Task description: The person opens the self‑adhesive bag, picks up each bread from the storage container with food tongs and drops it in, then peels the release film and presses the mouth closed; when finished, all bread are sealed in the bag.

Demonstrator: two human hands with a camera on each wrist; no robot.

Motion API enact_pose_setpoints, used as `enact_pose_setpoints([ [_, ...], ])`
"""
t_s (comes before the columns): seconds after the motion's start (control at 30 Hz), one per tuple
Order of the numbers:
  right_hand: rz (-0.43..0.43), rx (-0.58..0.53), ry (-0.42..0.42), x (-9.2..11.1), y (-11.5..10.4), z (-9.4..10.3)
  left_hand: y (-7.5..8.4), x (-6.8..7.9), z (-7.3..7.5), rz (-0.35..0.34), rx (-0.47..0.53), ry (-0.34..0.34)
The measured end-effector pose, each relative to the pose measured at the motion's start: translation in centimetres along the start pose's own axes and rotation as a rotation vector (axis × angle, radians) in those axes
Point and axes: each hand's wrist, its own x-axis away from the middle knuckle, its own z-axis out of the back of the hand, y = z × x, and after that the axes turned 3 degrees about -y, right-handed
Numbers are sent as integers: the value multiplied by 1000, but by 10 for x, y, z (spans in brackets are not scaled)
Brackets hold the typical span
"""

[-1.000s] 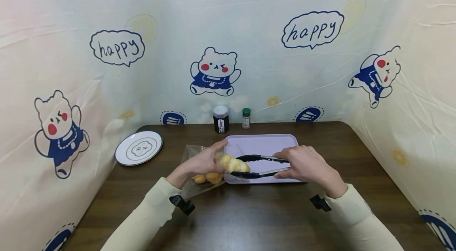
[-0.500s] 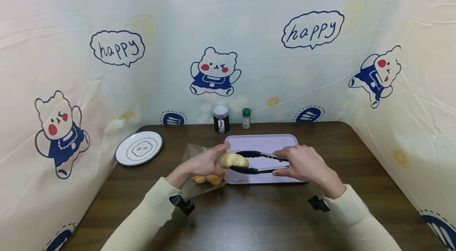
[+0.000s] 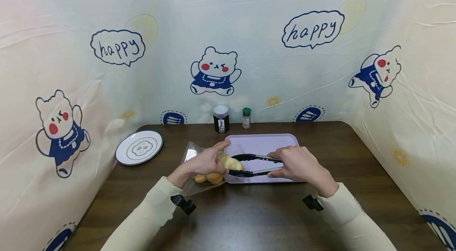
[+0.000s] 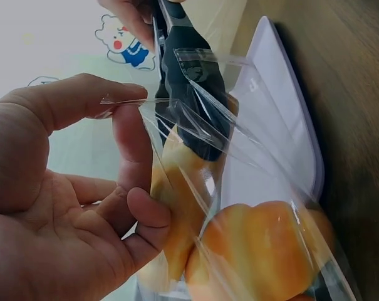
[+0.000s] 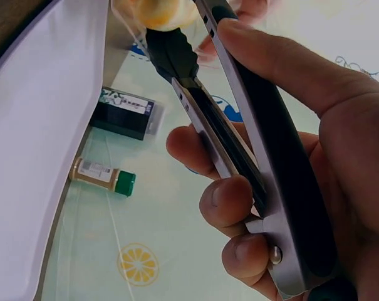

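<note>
My left hand (image 3: 204, 162) pinches the rim of a clear plastic bag (image 4: 252, 163) between thumb and finger. Inside the bag lie other golden bread rolls (image 3: 214, 178), seen close up at the bottom of the left wrist view. My right hand (image 3: 301, 162) grips black-and-silver tongs (image 5: 264, 138) by their handles. Between the tongs' black tips is a pale yellow, ridged bread roll (image 3: 233, 162), partly covered by my left hand in the head view. In the left wrist view, the tongs' tips and this roll show through the bag's film.
A lilac tray (image 3: 263, 139) lies under the tongs, its left edge beside the bag. Behind it stand a black jar with a pale lid (image 3: 221, 119) and a small green-capped spice bottle (image 3: 246, 118). A white plate (image 3: 122, 152) sits at the table's left edge.
My right hand and the tongs have shifted left, carrying the bread roll further in toward the bag and my left hand. My left hand has stayed almost in place, pinching the bag.
</note>
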Motion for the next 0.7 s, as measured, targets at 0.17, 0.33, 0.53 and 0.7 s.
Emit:
enact_pose_setpoints([
  [0.17,0,-8,11,1,1,2,-2,0,1,-22,6,-21],
  [0.33,-9,-14,31,-1,2,2,-1,0,2,-44,-17,-46],
  [0.53,-9,-11,45,-3,0,1,0,1,1,-39,-49,-46],
  [0.7,-24,-15,58,-4,-1,0,0,2,1,-39,-70,-32],
])
